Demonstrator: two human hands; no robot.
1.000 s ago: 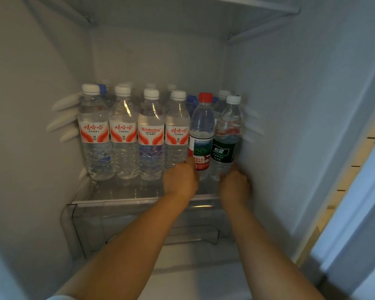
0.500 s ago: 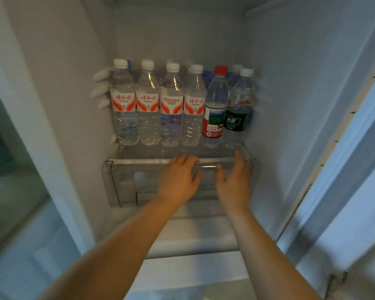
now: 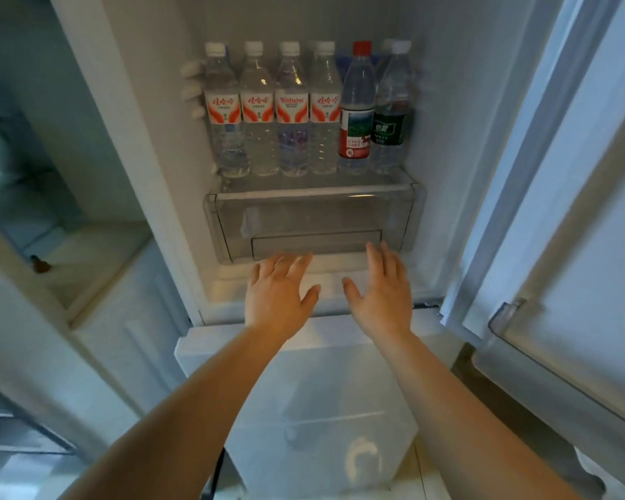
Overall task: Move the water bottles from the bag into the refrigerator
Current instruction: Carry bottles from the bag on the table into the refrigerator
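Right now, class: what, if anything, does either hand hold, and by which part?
Nothing. The left hand and right hand are both open and empty, below the clear drawer.

Domestic kitchen setting. Evidence: open household refrigerator [image 3: 466, 102] with white interior, clear crisper drawer [image 3: 311, 218], door shelves [image 3: 542, 319], bottled water [image 3: 293, 110] on glass shelf.
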